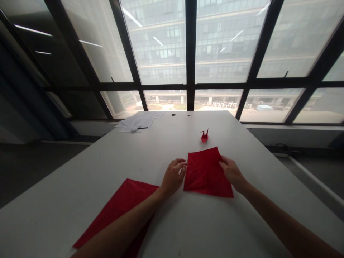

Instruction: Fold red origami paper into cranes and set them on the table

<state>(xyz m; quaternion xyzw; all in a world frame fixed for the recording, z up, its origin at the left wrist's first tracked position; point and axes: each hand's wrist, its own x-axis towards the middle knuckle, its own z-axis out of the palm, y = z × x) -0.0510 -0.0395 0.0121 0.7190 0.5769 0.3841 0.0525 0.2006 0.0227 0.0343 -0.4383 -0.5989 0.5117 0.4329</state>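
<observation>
A square sheet of red paper (205,173) with creases is held a little tilted above the white table. My right hand (232,173) pinches its right edge, thumb on the front face. At the left edge of the sheet is my left hand (174,174), its thumb and fingers apart and one fingertip at the paper; whether it touches is hard to tell. Under my left forearm lies a larger red sheet (115,208), partly hidden by the arm. Beyond the held sheet stands a small folded red paper crane (204,137).
The white table (88,172) reaches to a wall of dark-framed windows (190,53). Loose white papers (137,121) with a black pen (143,128) lie at its far left. A dark round spot (173,114) shows near the far edge.
</observation>
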